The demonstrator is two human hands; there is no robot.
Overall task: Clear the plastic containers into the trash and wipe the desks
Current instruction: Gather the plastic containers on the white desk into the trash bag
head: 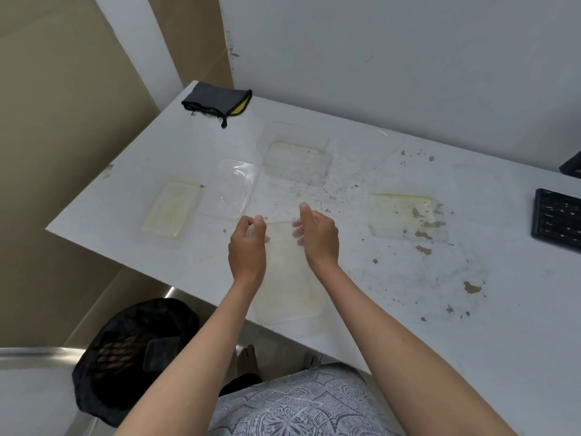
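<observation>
Head view: white desk (471,325) seen from above, speckled with crumbs and stains.
Left hand (246,243): fingers curled on the left edge of a clear tray (287,278).
Right hand (319,236): grips the tray's right edge.
Tray: near the desk's front edge.
Other containers: four clear ones, at far left (171,209), centre-left (229,191), rear (297,155), right (408,218).
Cloth (217,100): rear left corner.
Bin (135,357): black, on the floor, left of the desk.
Keyboard (558,217): right edge.

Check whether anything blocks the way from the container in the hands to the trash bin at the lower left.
Nothing visible does. The clear container, held by the left hand and right hand, sits at the desk's near edge. The black mesh trash bin stands on the floor just beyond and below that edge, open-topped, with only open air between them.
</observation>
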